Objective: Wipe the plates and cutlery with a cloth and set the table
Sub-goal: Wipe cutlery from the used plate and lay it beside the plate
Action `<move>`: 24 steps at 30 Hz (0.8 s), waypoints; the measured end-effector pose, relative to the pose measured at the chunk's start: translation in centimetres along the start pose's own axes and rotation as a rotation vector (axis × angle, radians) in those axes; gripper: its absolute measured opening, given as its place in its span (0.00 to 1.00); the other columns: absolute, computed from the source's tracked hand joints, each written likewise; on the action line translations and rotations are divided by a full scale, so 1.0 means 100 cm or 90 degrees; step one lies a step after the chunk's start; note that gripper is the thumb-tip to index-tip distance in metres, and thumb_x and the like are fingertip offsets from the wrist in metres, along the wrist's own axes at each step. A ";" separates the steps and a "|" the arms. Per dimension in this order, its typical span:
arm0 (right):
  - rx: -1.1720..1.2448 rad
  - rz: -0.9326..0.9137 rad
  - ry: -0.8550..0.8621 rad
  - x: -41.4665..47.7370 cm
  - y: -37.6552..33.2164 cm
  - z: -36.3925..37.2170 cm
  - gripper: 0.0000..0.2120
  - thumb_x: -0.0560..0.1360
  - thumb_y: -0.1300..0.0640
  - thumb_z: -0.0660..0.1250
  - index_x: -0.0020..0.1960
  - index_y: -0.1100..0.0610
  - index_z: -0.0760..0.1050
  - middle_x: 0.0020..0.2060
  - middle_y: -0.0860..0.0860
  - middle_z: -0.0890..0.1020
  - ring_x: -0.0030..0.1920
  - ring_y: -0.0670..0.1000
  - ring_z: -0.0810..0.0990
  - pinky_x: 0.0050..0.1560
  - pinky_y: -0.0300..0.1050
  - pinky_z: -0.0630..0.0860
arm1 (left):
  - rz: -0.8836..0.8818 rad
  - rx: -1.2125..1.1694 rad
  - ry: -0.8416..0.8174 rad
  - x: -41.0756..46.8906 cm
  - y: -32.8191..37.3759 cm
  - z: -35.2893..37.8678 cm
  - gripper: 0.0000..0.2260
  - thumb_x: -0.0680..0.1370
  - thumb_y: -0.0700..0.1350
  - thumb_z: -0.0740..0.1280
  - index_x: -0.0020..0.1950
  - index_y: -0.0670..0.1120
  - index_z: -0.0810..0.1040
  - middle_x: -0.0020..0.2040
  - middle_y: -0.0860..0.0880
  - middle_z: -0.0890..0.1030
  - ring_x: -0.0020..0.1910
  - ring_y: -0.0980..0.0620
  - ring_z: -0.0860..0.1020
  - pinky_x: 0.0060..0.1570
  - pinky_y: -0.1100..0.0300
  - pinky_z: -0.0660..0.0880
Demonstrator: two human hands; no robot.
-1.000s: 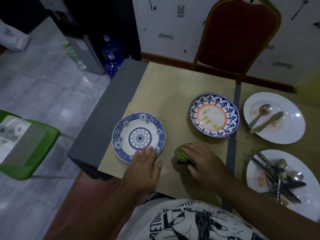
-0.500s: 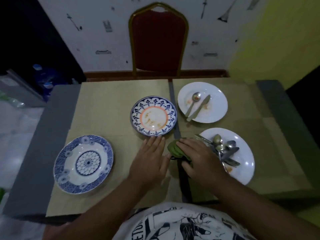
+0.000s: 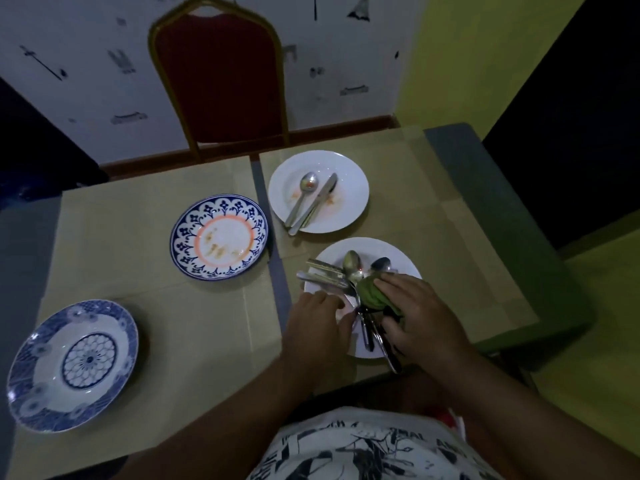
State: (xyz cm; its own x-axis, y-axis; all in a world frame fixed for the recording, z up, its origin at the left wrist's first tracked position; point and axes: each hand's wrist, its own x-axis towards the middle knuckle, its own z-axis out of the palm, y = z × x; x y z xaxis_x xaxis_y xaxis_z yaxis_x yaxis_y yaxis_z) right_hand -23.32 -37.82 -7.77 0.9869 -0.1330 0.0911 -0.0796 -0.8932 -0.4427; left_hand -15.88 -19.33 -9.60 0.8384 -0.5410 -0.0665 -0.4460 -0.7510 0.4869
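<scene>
right hand (image 3: 419,317) fingers clutching cloth (image 3: 370,293) | left hand (image 3: 317,322) fingers on near white plate (image 3: 374,244), grip unclear | steady plate, wipe cutlery (image 3: 325,269) singly

Green cloth (image 3: 371,295) (blue floral plate (image 3: 72,365))

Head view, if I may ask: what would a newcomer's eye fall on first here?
Both hands meet at the near white plate on the right: the right hand holds a green cloth on a heap of cutlery, and the left hand touches the rim. Farther left sits a stained blue-and-orange plate.
</scene>
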 end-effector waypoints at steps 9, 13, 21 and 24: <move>0.030 -0.001 -0.016 -0.012 0.037 -0.013 0.27 0.68 0.56 0.65 0.67 0.56 0.76 0.64 0.50 0.77 0.65 0.50 0.72 0.63 0.43 0.70 | -0.238 -0.031 -0.106 0.023 0.037 0.029 0.20 0.72 0.64 0.69 0.36 0.47 0.82 0.31 0.51 0.81 0.33 0.53 0.80 0.41 0.55 0.80; 0.042 -0.008 -0.032 -0.015 0.046 -0.016 0.26 0.69 0.56 0.67 0.67 0.56 0.75 0.64 0.50 0.77 0.65 0.50 0.72 0.62 0.43 0.70 | -0.312 -0.105 -0.115 0.023 0.038 0.033 0.17 0.71 0.60 0.72 0.33 0.47 0.81 0.28 0.51 0.80 0.30 0.55 0.79 0.33 0.61 0.76; 0.085 -0.005 -0.007 -0.004 0.041 -0.020 0.26 0.68 0.57 0.66 0.67 0.56 0.76 0.62 0.50 0.79 0.62 0.51 0.73 0.62 0.41 0.69 | -0.444 -0.497 -0.091 0.011 0.038 0.006 0.10 0.77 0.43 0.71 0.41 0.37 0.81 0.34 0.42 0.80 0.31 0.51 0.75 0.34 0.62 0.70; 0.108 -0.041 0.026 0.005 0.030 -0.021 0.26 0.68 0.55 0.64 0.65 0.57 0.77 0.60 0.49 0.80 0.59 0.54 0.75 0.60 0.45 0.72 | -0.509 -0.679 -0.137 -0.002 0.035 -0.003 0.05 0.79 0.38 0.69 0.53 0.38 0.81 0.40 0.41 0.84 0.32 0.51 0.79 0.31 0.63 0.73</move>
State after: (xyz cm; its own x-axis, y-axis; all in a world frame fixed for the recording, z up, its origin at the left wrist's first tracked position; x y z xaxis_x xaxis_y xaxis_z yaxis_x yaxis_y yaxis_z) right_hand -23.31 -41.45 -7.20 0.9825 -0.0986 0.1578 0.0110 -0.8156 -0.5785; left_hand -17.50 -21.78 -7.63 0.6423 -0.2189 -0.7345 0.6795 -0.2805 0.6779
